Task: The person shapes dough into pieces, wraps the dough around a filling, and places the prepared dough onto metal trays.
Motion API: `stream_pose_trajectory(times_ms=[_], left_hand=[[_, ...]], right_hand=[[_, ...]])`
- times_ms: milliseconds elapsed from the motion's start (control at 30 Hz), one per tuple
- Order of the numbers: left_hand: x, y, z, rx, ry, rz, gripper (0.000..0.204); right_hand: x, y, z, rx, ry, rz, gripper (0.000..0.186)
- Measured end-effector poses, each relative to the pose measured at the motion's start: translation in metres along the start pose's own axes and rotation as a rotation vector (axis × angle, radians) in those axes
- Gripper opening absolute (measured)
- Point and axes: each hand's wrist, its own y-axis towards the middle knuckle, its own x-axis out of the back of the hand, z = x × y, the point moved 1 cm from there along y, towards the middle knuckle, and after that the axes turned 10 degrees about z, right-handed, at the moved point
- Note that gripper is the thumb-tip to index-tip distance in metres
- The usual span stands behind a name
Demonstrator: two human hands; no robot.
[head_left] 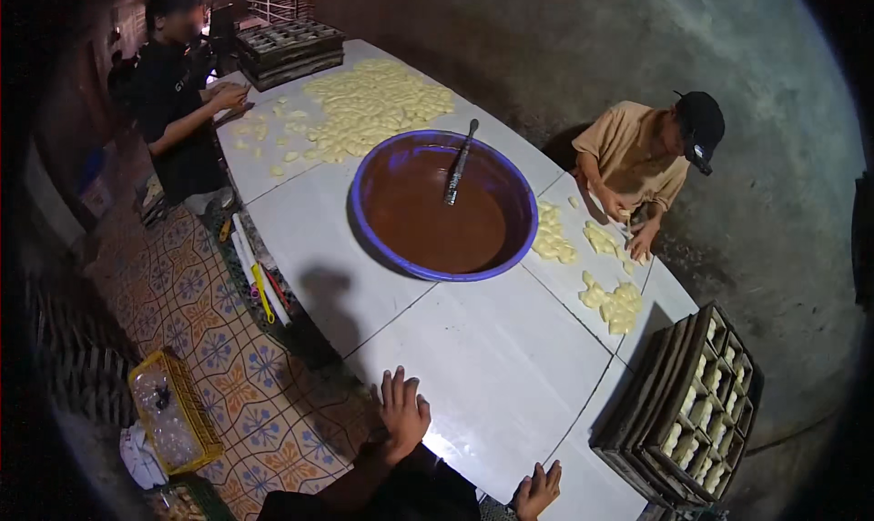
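My left hand (403, 414) is at the near edge of the white tiled table (460, 362), its fingers stretched out and nothing in it. Farther right along the same edge rests my right hand (539, 493), also empty, with fingers apart. Beyond both hands stands a wide blue-purple basin (364, 232) of smooth brown liquid (437, 225). A dark-handled brush (462, 160) leans inside it against the far rim. Nearest my right hand is a stack of dark mould trays (637, 435); pale dough pieces (703, 412) sit in the top tray's compartments.
Many pale yellow dough pieces (378, 107) cover the table's far end, near more stacked trays (289, 46). A person in black (177, 102) works at the far left. Another, in a tan shirt (637, 152), handles dough at the right. A yellow crate (177, 412) stands on the patterned floor.
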Motion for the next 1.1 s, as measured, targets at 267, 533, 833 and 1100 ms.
stream_pose_trajectory(times_ms=[267,533,833,1100], left_hand=[[0.003,0.002,0.009,0.012,0.016,-0.094,0.034],[-0.002,-0.002,0.019,-0.178,0.139,-0.044,0.049],[-0.023,-0.001,0.016,-0.162,0.347,0.134,0.047],[0.004,0.038,0.034,-0.074,0.430,0.200,0.063]], right_hand=[[-0.011,-0.007,0.010,-0.290,0.480,-0.030,0.039],[-0.013,-0.001,-0.019,-0.092,-0.266,0.062,0.039],[-0.007,-0.004,-0.026,-0.236,-0.151,0.063,0.038],[-0.002,0.007,-0.007,-0.284,-0.174,0.020,0.039]])
